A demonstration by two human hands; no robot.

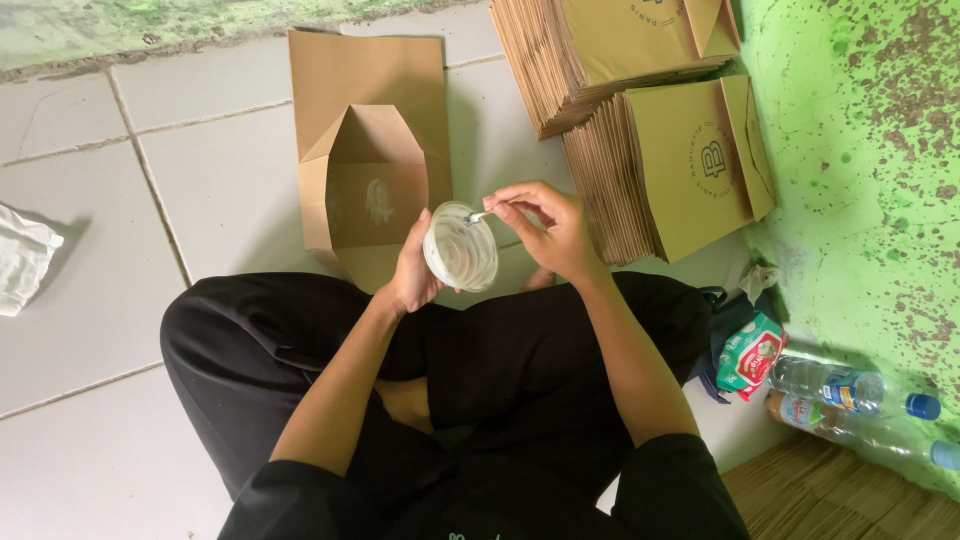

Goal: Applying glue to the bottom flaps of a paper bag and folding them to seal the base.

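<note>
Head view. Left hand [412, 268] cups a small clear round plastic cup [461, 247] from its left side, fingers wrapped behind the wall, the mouth tipped toward the camera and a little to the right; whitish paste coats the inside. That tilt presents the opening to the other hand. Right hand [553, 228] pinches a thin pale stick [482, 215] between thumb and fingertips, its tip resting at the cup's upper rim, a light precision grip suited to dabbing small amounts. Both hands hang above the crossed legs in black trousers [520, 360], so the cup sits central and near, over the lap.

Just beyond the cup, on the white tiled floor [200, 190], lies a flat brown paper bag [365, 170] with its bottom flaps folded open; a whitish smear shows on the inner panel. Its open end faces the person, within easy reach of the stick.

Far right, two stacks of folded brown paper bags [640, 120] lean against each other beside the flaking green wall [870, 150], close to the right arm.

Near right, against the wall: two clear plastic bottles with blue caps [850, 400] lying down, and a red-and-green soft packet [748, 355] on dark cloth. A crumpled white cloth [22, 258] lies at the left edge, well apart from the hands.
</note>
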